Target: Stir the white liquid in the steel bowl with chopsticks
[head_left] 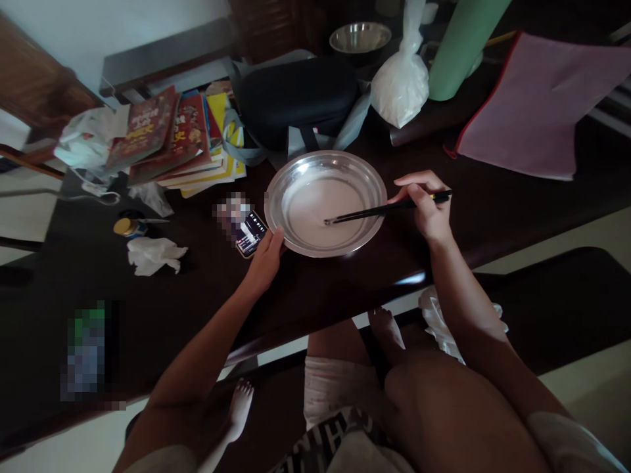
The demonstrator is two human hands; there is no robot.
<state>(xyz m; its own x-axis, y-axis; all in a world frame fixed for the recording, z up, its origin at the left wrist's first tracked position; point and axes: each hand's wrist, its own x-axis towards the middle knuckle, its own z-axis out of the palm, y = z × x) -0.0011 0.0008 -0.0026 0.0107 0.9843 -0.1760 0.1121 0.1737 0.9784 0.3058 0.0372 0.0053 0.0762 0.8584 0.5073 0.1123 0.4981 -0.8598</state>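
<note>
A wide shallow steel plate [367,172] holding thin white liquid rests on the dark table [493,210]. My right hand [424,203] grips a pair of black chopsticks [374,211] at the plate's right rim, with their tips dipped in the liquid near the middle. My left hand [267,256] rests against the plate's near left rim, fingers touching the metal. A phone [250,233] with a lit screen lies just left of that hand.
A stack of books [172,138], a black case [296,95], a white plastic bag [400,82], a green cylinder [463,46], a pink cloth [532,105] and a small steel bowl [359,36] crowd the far side. Crumpled tissue [152,255] and a small jar [127,227] lie left.
</note>
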